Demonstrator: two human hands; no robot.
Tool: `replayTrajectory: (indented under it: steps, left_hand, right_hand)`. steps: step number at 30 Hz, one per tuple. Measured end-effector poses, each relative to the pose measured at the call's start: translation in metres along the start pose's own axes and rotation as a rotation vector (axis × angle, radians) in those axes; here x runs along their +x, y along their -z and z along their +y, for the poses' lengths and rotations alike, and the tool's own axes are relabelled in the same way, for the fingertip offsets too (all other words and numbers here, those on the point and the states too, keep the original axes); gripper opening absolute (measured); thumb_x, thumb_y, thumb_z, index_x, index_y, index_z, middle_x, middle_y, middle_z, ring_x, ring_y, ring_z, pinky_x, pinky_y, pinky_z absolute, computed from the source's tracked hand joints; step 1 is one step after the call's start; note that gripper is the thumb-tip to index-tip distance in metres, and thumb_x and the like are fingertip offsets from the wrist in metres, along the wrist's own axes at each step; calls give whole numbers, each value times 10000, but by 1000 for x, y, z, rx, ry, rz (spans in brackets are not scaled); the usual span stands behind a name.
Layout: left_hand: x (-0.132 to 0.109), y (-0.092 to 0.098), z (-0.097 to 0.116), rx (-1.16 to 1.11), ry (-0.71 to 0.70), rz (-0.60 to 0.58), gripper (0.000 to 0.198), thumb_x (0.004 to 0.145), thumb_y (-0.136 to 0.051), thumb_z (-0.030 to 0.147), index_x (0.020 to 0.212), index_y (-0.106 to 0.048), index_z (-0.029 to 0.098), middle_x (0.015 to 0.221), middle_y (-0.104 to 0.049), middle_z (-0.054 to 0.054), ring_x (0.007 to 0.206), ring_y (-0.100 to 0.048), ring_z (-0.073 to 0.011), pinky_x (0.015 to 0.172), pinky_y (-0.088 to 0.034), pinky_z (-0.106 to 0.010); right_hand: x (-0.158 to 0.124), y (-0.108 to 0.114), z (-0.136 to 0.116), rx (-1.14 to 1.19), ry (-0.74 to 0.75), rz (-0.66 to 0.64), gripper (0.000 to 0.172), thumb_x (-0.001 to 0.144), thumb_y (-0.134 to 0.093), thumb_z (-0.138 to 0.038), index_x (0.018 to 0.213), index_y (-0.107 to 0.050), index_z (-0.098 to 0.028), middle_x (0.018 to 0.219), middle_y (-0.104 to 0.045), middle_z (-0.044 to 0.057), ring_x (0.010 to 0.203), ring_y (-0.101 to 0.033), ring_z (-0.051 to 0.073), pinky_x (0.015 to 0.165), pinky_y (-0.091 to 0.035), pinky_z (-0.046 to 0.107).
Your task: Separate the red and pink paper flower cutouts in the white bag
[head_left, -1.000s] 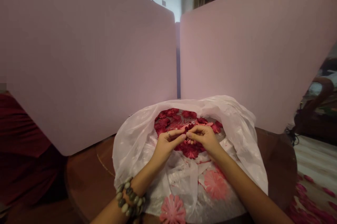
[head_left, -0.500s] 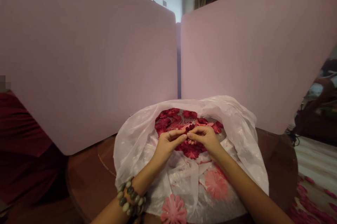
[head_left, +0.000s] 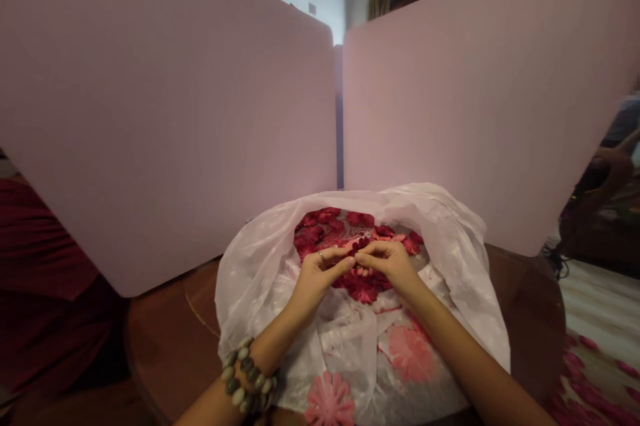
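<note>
The left hand (head_left: 320, 267), at 8 o'clock from a dark red flower (head_left: 361, 243), and the right hand (head_left: 393, 261), at 4 o'clock, both pinch that flower between thumb and fingertips at the opening of a white plastic bag (head_left: 257, 256). Loose red flowers (head_left: 310, 234) lie in the bag around it; a pink flower (head_left: 330, 401) sits at 6 o'clock and a coral flower (head_left: 411, 351) at 5, with the brown table (head_left: 167, 319) beneath.
</note>
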State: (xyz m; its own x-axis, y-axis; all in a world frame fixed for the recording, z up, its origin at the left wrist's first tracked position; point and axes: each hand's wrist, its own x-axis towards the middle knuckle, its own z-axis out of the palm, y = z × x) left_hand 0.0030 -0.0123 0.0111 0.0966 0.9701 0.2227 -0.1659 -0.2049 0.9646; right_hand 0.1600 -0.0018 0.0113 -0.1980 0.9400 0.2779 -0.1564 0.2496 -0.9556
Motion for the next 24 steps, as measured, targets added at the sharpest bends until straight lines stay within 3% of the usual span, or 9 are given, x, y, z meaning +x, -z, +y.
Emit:
replayTrajectory:
  steps: [7, 14, 20, 24]
  left_hand:
    - [-1, -1, 3, 6, -20, -20, 230, 597, -784, 349, 730, -757, 163, 739, -751, -45, 724, -658, -193, 771, -503, -307]
    - [4, 4, 1, -43, -13, 177, 164, 605, -759, 306, 660, -726, 156, 678, -711, -24, 683, -616, -157, 699, -459, -251]
    - [11, 10, -2, -310, 63, 236, 330, 470, -835, 345, 627, -633, 136, 574, -630, 27, 515, -550, -90, 553, -429, -206]
    - [12, 12, -5, -353, 34, 303, 389, 519, -811, 422, 623, -544, 159, 512, -549, 71, 464, -499, -72, 505, -404, -194]
  right_hand:
    - [0, -2, -2, 0, 13, 2, 234, 590, -788, -378, 583, -689, -166, 511, -611, -17, 474, -522, 99, 506, -414, 236]
    - [1, -8, 1, -21, 17, 7, 284, 575, -780, -423, 583, -647, -172, 521, -596, -19, 464, -514, 105, 493, -427, 247]
    - [3, -5, 3, -56, 8, 41, 305, 577, -767, -436, 575, -616, -171, 528, -585, -16, 463, -499, 105, 479, -406, 244]
    - [1, -3, 1, -66, 7, 62, 286, 598, -749, -416, 574, -599, -174, 506, -561, -26, 456, -484, 107, 473, -383, 243]
